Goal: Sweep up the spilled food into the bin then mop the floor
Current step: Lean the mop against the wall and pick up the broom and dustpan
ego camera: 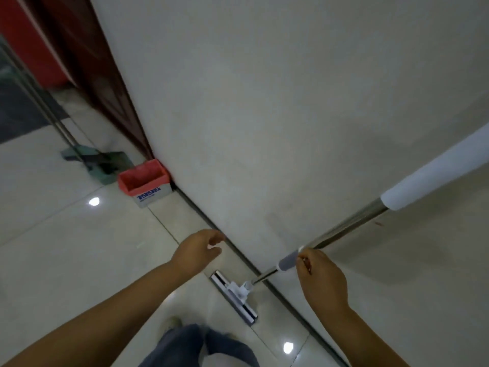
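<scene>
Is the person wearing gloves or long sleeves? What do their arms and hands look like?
No gloves: the left hand and the right hand are bare. The left forearm and the right forearm are bare too, with no sleeve, watch or bracelet showing as far as the picture reaches. Below them you can see blue-grey trousers.

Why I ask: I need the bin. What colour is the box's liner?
Red-orange liner, over a white box with blue print; head view.
</scene>
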Tool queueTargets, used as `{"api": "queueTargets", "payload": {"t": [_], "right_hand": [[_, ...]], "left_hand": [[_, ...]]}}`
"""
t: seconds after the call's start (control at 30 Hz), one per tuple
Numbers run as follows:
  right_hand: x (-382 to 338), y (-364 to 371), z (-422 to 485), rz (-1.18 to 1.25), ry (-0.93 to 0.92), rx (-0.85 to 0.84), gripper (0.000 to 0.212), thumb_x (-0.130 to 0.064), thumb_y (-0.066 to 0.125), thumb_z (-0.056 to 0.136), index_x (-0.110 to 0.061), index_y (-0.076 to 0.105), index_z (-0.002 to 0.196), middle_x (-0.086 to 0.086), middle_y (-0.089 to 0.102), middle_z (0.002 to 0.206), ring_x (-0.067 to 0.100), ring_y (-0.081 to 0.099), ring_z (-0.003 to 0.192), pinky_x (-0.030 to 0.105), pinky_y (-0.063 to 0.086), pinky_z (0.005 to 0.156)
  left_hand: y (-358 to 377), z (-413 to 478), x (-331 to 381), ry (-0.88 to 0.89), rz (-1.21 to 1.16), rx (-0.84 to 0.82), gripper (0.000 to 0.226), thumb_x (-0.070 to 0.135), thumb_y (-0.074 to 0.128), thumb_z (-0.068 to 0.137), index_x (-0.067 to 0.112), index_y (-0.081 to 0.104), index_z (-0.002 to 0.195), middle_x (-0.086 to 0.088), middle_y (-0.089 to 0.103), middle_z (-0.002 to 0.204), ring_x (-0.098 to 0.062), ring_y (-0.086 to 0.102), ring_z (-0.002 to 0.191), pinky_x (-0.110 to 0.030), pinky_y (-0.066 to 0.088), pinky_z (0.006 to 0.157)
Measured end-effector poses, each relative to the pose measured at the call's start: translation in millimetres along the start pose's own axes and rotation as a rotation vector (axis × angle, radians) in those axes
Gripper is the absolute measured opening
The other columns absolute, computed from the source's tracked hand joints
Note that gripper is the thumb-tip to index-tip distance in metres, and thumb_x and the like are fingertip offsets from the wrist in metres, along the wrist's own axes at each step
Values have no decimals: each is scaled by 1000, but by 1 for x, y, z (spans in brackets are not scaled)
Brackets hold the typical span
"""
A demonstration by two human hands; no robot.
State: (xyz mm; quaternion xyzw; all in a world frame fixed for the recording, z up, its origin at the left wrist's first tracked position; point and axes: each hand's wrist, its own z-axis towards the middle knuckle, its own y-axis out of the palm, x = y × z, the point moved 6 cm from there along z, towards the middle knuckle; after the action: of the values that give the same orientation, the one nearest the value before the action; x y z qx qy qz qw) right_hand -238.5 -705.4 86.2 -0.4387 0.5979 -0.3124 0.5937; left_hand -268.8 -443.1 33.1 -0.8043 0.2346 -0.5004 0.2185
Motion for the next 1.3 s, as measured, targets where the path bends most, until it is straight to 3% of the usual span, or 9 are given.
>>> {"api": "queueTargets", "payload": {"t": [0.1, 0.2, 0.4, 0.57, 0.73, 0.9, 1.13, 1.2, 1.3], "right_hand": [[-37, 25, 13, -99, -53, -93, 20, -21, 52, 95, -22, 59, 76, -6, 61, 78, 11, 58, 65, 28, 48, 62], [-90, 52, 31, -185, -143, -136, 19, -23, 49, 96, -18, 62, 82, -2, 62, 81, 15, 59, 67, 31, 46, 64], [-222, 128, 64, -259, -255, -187, 21, -23, 49, 96, -17, 62, 81, -2, 64, 76, 13, 55, 61, 20, 31, 48], [-356, 196, 81, -295, -326, -266, 21, -25, 47, 96, -19, 59, 81, -3, 64, 78, 12, 58, 65, 25, 40, 54], [-483, 239, 109, -310, -438, -265, 20, -23, 48, 96, -19, 55, 78, -4, 62, 74, 12, 57, 63, 18, 31, 47], [-568, 268, 152, -296, -472, -250, 21, -21, 50, 94, -20, 51, 74, -2, 59, 69, 17, 58, 63, 27, 36, 52], [-685, 329, 258, -229, -534, -301, 22, -25, 50, 95, -26, 49, 73, -8, 54, 68, 1, 44, 54, 13, 22, 44], [-728, 346, 295, -231, -567, -304, 20, -26, 49, 95, -26, 50, 75, -8, 55, 68, 5, 48, 57, 13, 26, 46], [-798, 361, 348, -227, -593, -336, 17, -26, 50, 95, -23, 55, 78, -5, 58, 71, 15, 55, 65, 25, 40, 55]], "left_hand": [[-53, -23, -49, -80, 31, 105, 33, 16, 62, 89, 15, 61, 122, -1, 64, 118, -6, 55, 99, -15, 41, 89], [-103, -45, -98, -154, 47, 196, 33, 20, 59, 91, 18, 59, 124, 2, 63, 118, -4, 53, 95, -14, 40, 85], [-198, -72, -210, -254, 42, 295, 32, 26, 58, 92, 22, 59, 123, 5, 64, 116, -1, 52, 88, -3, 35, 70], [-298, -96, -299, -347, 57, 369, 33, 29, 55, 93, 26, 57, 125, 8, 63, 119, -4, 59, 100, -11, 41, 82], [-392, -105, -374, -425, 51, 429, 32, 28, 54, 93, 25, 59, 124, 7, 65, 117, -6, 60, 103, -14, 42, 83], [-455, -74, -418, -466, 10, 448, 31, 26, 54, 92, 24, 59, 123, 7, 65, 114, -7, 60, 102, -13, 41, 80], [-546, 10, -464, -492, 17, 434, 31, 28, 51, 94, 26, 57, 124, 7, 63, 116, -8, 60, 102, -15, 43, 85], [-582, 38, -477, -507, 28, 453, 30, 29, 50, 94, 27, 57, 124, 7, 64, 116, -8, 60, 101, -15, 45, 85], [-635, 75, -490, -533, 34, 469, 30, 30, 50, 94, 28, 57, 124, 9, 64, 114, -7, 61, 100, -15, 45, 84]]}}
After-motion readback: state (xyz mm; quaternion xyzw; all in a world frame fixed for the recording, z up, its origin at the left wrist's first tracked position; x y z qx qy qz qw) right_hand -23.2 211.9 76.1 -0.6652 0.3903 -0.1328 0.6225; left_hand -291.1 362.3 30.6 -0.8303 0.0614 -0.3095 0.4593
